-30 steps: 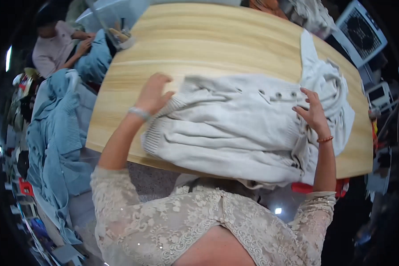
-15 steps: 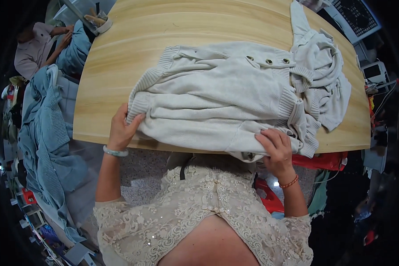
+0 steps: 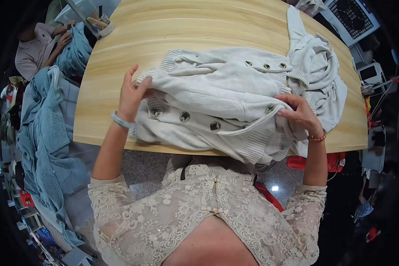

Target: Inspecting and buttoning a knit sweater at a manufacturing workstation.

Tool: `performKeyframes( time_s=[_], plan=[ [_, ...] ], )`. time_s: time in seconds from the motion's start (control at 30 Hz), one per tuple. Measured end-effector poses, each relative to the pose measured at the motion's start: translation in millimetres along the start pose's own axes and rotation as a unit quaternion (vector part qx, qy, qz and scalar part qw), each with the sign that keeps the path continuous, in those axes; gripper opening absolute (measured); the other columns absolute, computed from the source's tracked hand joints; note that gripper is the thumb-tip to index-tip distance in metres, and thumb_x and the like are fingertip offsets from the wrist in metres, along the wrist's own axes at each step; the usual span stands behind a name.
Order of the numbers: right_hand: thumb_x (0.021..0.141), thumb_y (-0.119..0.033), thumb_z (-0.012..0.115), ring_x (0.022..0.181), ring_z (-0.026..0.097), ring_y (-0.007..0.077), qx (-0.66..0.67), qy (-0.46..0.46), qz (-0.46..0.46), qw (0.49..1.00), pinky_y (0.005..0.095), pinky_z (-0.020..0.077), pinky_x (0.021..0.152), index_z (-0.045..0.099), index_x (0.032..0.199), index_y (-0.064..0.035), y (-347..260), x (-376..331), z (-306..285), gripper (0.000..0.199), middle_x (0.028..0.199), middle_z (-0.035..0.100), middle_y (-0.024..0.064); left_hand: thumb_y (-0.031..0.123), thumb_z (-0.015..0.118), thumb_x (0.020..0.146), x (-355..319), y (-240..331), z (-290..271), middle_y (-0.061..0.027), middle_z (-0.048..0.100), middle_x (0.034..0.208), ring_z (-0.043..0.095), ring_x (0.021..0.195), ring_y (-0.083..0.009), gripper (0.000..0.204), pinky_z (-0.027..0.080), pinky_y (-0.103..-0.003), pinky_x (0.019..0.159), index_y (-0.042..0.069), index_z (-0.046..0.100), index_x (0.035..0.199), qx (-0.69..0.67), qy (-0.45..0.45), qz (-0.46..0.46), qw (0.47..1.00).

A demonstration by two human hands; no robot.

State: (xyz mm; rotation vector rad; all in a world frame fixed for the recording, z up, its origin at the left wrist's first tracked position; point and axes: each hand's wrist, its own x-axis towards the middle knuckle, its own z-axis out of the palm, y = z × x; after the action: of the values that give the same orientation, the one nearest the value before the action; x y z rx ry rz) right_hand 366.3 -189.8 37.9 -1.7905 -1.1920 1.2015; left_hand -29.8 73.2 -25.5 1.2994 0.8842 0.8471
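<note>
A cream knit cardigan (image 3: 208, 95) with ribbed edges and dark buttons lies sideways on the table. Its near layer is turned back, baring a row of buttons along the front band. My left hand (image 3: 133, 99), index finger raised, has hold of the folded knit at the left end; some of its fingers are tucked under the cloth. At the right, my right hand (image 3: 299, 113) is closed on the edge of the button band, lifting it a little. Beyond that hand, a second cream knit garment (image 3: 321, 73) lies bunched up, touching the cardigan.
The wooden table (image 3: 199, 26) curves across the front. On the left, blue-green knitwear (image 3: 44, 128) is draped over a light surface, and a seated person (image 3: 37, 46) handles similar cloth. A cup of tools (image 3: 103, 26) stands at the far left corner. Something red (image 3: 317, 162) shows below the table.
The cardigan's near layer has been folded away from me, exposing the buttons. My left hand has moved up and away; my right hand has shifted right and farther up the table.
</note>
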Motion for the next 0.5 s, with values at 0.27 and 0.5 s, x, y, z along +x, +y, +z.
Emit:
performKeyframes(
  time_s=[0.27,0.5],
  plan=[
    [0.078,0.0,0.065,0.098,0.058,0.0315,-0.385,0.344,-0.22,0.828,0.0391,0.0441,0.09,0.067,0.115,-0.008,-4,0,44,0.038,0.107,0.062,0.0113,0.011,0.077,0.074,-67,-9,33,-0.0161,0.057,0.119,0.055,0.109,-0.0339,0.057,0.044,-0.043,0.093,0.004,0.054,0.126,0.464,-0.161,0.355,0.796],
    [0.071,0.01,0.06,0.098,0.06,0.0295,-0.426,0.289,-0.326,0.793,0.0389,0.0461,0.085,0.066,0.099,-0.0052,0,-14,62,0.033,0.105,0.062,0.011,-0.003,0.062,0.074,-59,-15,26,-0.0129,0.063,0.102,0.059,0.097,-0.0332,0.032,0.044,-0.042,0.088,0.005,0.062,0.106,0.467,-0.154,0.368,0.789]
  ],
)
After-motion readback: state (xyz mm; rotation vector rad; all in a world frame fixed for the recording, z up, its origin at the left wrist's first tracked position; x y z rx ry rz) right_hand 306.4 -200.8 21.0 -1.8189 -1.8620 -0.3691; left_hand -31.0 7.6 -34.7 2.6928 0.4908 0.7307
